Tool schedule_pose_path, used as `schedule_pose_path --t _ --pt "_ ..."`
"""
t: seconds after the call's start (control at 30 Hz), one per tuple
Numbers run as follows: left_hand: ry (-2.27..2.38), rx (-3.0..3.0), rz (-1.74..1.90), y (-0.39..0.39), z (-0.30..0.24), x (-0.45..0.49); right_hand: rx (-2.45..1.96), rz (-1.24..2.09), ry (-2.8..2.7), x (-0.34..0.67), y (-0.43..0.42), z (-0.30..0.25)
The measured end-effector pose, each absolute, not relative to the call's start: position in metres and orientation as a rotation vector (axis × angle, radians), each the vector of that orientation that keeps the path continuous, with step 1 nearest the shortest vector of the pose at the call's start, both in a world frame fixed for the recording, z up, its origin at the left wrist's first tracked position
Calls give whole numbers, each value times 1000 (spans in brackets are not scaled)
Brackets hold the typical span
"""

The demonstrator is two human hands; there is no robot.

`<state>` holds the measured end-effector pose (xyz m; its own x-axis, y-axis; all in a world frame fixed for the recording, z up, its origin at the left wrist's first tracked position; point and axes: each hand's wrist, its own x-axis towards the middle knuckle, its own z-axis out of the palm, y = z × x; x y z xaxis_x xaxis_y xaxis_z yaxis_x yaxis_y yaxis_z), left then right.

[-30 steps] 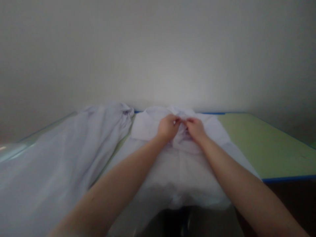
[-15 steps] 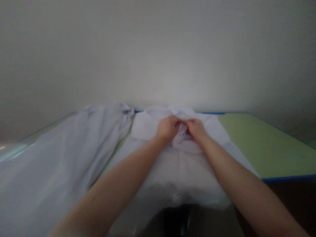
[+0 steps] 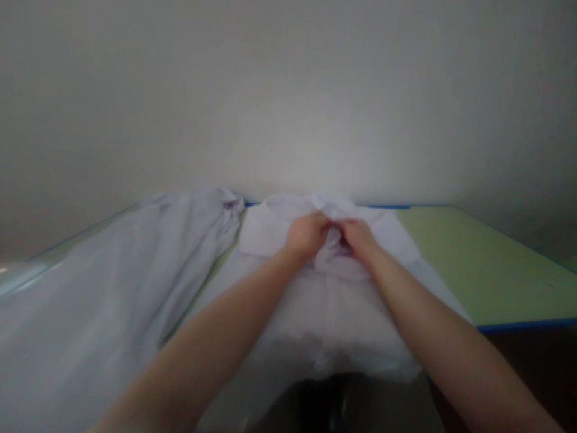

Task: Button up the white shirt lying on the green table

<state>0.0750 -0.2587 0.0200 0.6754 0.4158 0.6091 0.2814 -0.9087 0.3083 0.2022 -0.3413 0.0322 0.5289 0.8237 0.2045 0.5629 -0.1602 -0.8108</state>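
Note:
A white garment with short sleeves, like a shirt or coat (image 3: pixel 327 300), lies spread over the table, its upper end towards the wall and its lower edge hanging over the near side. Near its upper middle, my left hand (image 3: pixel 308 233) is closed in a pinch on the cloth. Close beside it on the right, my right hand (image 3: pixel 358 236) pinches the same garment, the fingertips of both hands almost meeting. Gathered folds of cloth stand between and below the hands. Any small part at the fingertips, such as a button, is too blurred to make out.
Another white cloth or garment (image 3: pixel 121 282) lies rumpled along the left side. The green tabletop (image 3: pixel 487 264) with blue edging shows at the right. A plain pale wall (image 3: pixel 288 96) rises behind the table. Below the near edge it is dark.

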Motion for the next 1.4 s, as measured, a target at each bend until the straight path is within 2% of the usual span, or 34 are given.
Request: schedule_pose_path --t 0.27,0.63,0.87,1.03,1.23,1.4 --pt "646 2725 1016 -259 23 75 -1759 376 -1159 204 -340 33" --pt "697 2702 1007 -258 20 76 -1825 170 -1412 211 -338 27" --pt "647 2662 1029 -254 22 74 -1677 241 -1428 209 -342 30" --pt "544 2604 1010 -252 23 73 -1757 197 -1388 211 -343 30" --pt "472 2486 1055 -253 21 76 -1792 120 -1355 211 -341 26" --pt "519 2198 947 -258 15 83 -1823 -10 -1418 210 -344 26"
